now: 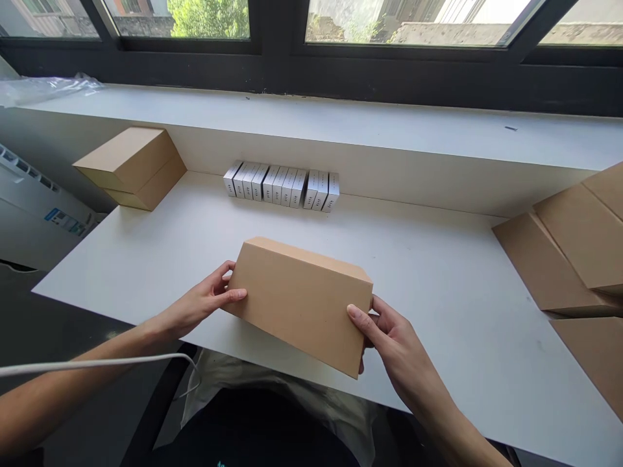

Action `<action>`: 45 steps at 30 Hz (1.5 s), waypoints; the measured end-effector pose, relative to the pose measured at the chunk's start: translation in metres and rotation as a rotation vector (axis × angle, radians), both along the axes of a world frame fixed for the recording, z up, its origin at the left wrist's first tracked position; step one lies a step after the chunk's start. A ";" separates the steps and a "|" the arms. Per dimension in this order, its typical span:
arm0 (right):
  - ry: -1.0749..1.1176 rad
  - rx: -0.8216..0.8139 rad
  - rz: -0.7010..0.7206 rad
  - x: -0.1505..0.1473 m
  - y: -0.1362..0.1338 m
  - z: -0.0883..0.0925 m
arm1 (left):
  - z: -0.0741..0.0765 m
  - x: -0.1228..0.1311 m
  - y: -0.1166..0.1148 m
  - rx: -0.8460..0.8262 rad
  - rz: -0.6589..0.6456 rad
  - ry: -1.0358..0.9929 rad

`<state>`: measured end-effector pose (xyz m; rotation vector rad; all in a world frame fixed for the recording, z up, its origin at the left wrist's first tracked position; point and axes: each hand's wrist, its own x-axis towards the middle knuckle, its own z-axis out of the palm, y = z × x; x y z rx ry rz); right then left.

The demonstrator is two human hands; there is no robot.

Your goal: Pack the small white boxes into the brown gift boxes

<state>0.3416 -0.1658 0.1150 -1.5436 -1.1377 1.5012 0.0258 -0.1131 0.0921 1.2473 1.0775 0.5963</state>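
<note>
One brown carton (299, 305), contents unseen, in the grip of left hand (215, 294) and right hand (393, 336)

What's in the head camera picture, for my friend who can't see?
A left hand and right hand hold a brown box over a white table. Small white boxes stand behind in a row; cardboard boxes sit either side.

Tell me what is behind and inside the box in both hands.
Behind the box, the white table runs back to a row of small white boxes near the low wall. The box looks closed, hiding whatever is inside.
</note>
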 end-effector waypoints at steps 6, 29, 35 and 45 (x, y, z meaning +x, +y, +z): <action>0.011 0.144 -0.047 -0.001 -0.002 -0.006 | -0.002 0.001 0.007 0.020 0.022 0.112; -0.338 0.957 0.596 -0.026 0.003 0.012 | -0.074 0.029 0.059 0.634 0.278 0.067; -0.531 0.688 -0.171 0.038 0.123 0.019 | -0.088 0.050 0.158 0.376 0.516 -0.289; -0.581 0.253 -0.090 0.048 0.296 -0.021 | -0.093 0.095 0.205 0.157 0.259 -0.451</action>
